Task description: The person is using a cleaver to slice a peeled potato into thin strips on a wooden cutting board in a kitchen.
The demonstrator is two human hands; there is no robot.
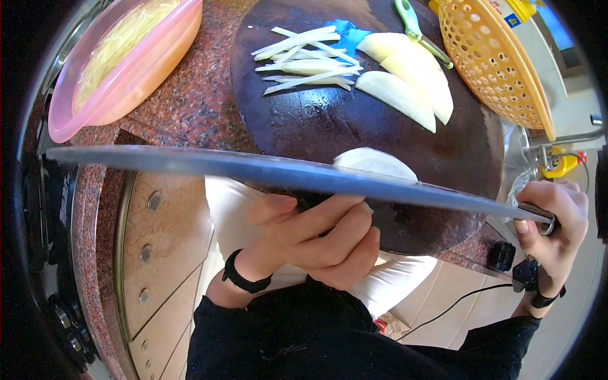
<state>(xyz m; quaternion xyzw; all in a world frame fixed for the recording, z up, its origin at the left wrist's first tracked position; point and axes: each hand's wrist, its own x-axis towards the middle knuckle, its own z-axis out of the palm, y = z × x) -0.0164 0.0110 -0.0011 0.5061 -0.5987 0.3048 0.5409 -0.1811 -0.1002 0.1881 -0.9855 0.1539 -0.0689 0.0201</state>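
My right hand [555,228] grips the handle of a large kitchen knife [266,173], probably a cleaver. Its long blade spans the view nearly edge-on above a round dark chopping board [304,128]. My left hand [327,232] is at the near side of the blade, fingers curled, thumb apart. The blade hides part of the fingertips, so I cannot tell whether they hold anything. Just beyond the blade shows a pale cut vegetable piece [375,161], partly covered by it. Farther back lie pale vegetable strips [308,61] and larger peeled wedges [408,71].
A pink plastic basin [175,61] with fine pale shreds [118,42] stands on the speckled stone counter [199,104]. A green-handled peeler [409,21] lies at the board's far edge, beside a tilted yellow colander [494,61]. At right are a tap [565,137] and a yellow bottle [563,164].
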